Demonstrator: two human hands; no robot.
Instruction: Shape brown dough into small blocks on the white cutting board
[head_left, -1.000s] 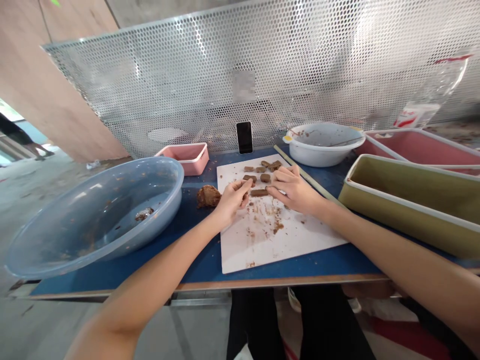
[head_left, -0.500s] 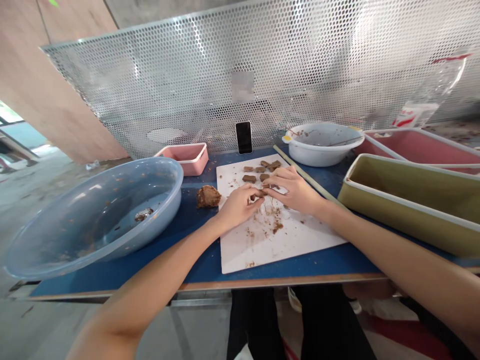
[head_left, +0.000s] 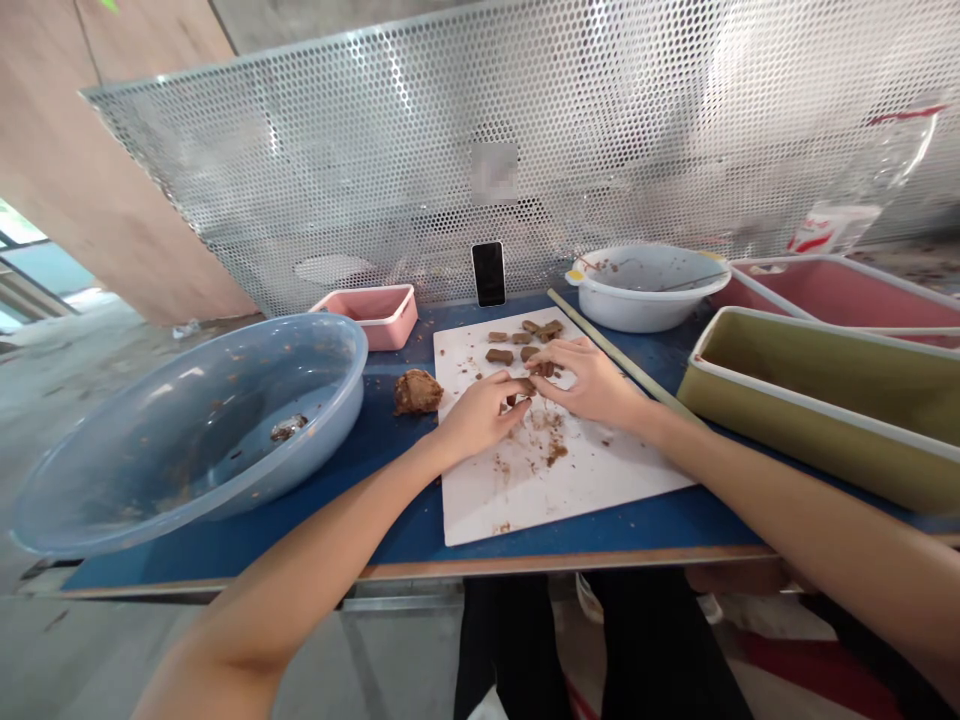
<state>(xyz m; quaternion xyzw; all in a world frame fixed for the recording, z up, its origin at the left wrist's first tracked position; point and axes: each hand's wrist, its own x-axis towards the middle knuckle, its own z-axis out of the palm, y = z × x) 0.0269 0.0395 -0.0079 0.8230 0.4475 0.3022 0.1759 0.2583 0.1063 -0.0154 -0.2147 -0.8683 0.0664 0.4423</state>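
Note:
Over a white board (head_left: 487, 500) smeared with brown crumbs, my two hands meet around a small lump of brown clay (head_left: 523, 390), mostly hidden by the fingers. My left hand (head_left: 481, 412) pinches it from the left, thumb below and fingers above. From the right, my right hand (head_left: 583, 382) grips it with bent fingers and thumb. Just beyond the fingertips lie several short clay pieces, among them one rounded piece (head_left: 499, 356) and another (head_left: 552, 329) at the back. A larger rough clay lump (head_left: 418, 392) sits left of the board, near my left wrist.
A big blue basin (head_left: 352, 400) stands left and a small pink tub (head_left: 394, 325) behind it. A phone (head_left: 489, 275) leans on the perforated metal panel (head_left: 360, 180). To the right are a thin stick (head_left: 622, 360), a white basin (head_left: 637, 312), a green planter (head_left: 810, 425) and a pink planter (head_left: 847, 285).
My hands stay at nearly the same place on the board. The fingers have shifted slightly around the clay, with the right fingers opening a little. Everything else stands as before.

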